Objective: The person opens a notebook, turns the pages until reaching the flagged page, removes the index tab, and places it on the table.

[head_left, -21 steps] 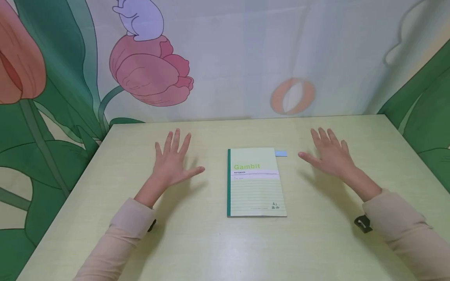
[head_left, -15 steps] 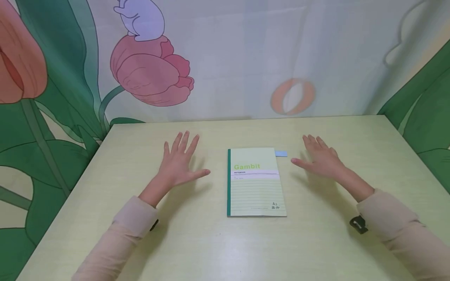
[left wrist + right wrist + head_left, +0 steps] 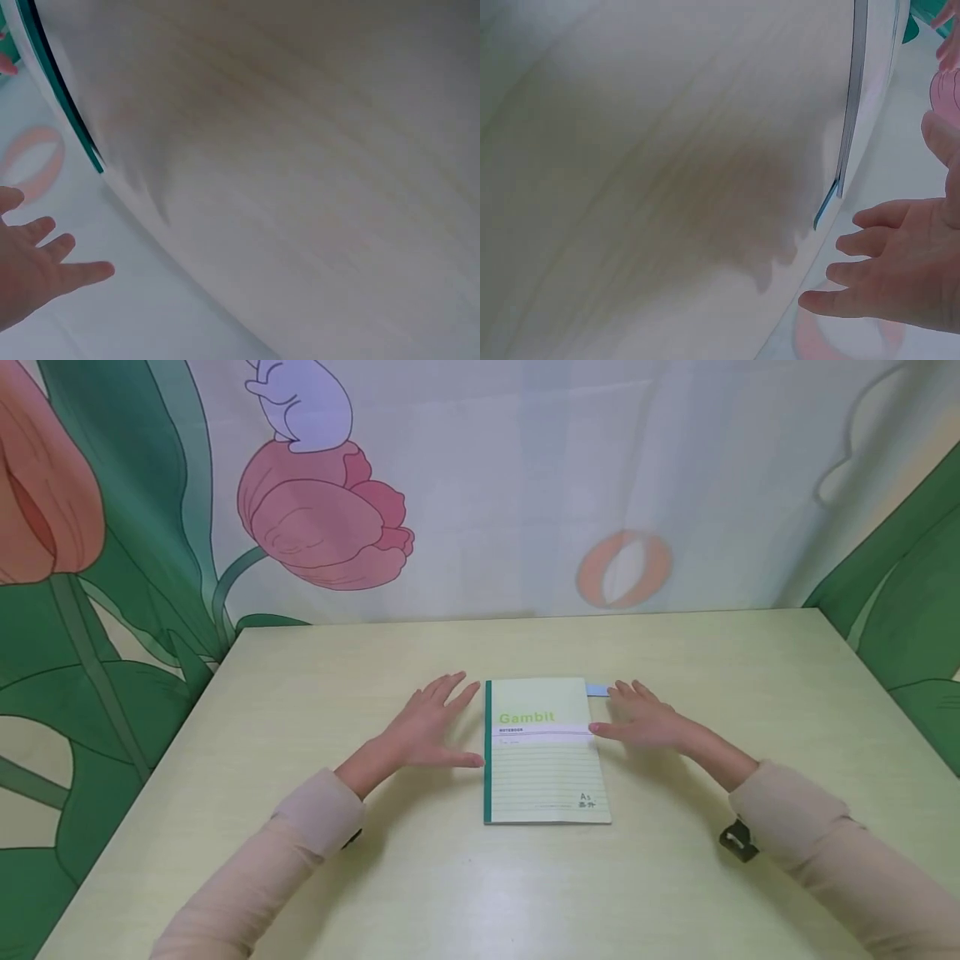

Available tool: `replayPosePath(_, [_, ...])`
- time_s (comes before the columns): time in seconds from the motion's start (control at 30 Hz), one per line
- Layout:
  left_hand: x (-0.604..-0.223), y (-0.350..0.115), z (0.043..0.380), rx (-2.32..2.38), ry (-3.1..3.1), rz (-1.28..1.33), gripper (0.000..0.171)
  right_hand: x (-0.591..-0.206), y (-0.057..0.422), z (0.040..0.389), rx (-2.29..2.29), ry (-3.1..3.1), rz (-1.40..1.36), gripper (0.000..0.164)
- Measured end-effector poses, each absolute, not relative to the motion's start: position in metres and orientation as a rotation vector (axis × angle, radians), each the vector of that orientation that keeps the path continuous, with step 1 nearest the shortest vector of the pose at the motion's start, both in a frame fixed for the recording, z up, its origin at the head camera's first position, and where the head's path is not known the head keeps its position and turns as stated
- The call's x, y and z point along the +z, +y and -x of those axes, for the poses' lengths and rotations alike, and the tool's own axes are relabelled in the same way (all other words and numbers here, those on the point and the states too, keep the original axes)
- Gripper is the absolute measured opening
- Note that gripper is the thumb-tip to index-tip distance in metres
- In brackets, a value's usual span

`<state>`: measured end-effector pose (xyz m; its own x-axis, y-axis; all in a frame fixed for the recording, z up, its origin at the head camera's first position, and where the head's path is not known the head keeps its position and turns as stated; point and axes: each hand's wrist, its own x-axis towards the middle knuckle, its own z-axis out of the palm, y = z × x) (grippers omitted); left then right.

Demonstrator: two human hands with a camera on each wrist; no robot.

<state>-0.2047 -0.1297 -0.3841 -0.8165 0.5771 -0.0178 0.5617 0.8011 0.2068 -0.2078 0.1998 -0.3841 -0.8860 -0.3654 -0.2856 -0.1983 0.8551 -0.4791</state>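
Note:
A pale green notebook (image 3: 546, 768) with a dark green spine lies flat on the table, the word Gambit on its cover. From its upper right edge sticks out a small blue tab (image 3: 597, 691). My left hand (image 3: 427, 727) is beside the spine, fingers spread and thumb tip right at the spine's edge. On the other side, my right hand (image 3: 643, 718) has its thumb tip at the notebook's right edge and its fingertips by the blue tab. Both hands hold nothing. In the right wrist view the notebook's page edge (image 3: 853, 97) shows near the right hand's spread fingers.
The pale wooden table (image 3: 480, 893) ends at the back against a hanging cloth (image 3: 487, 485) printed with flowers and a rabbit. Green leaf prints flank it on both sides. A black strap piece (image 3: 739, 841) sits under the right sleeve.
Both hands have moved inward and a little nearer the person, from well apart to the two sides of the notebook. The notebook has stayed in place.

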Motion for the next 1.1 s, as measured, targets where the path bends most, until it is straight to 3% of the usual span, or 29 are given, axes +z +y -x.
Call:
replayPosePath(0.47, [-0.397,-0.111,0.201,0.180,2.639,-0.855,0.110,-0.392,0.184,0.202,-0.509,2.552,0.480,0.091])
replayPosePath(1.1, [-0.392,-0.106,0.197,0.164,2.573,-0.804,0.105,-0.382,0.182,0.194,-0.786,2.522,0.528,0.087])
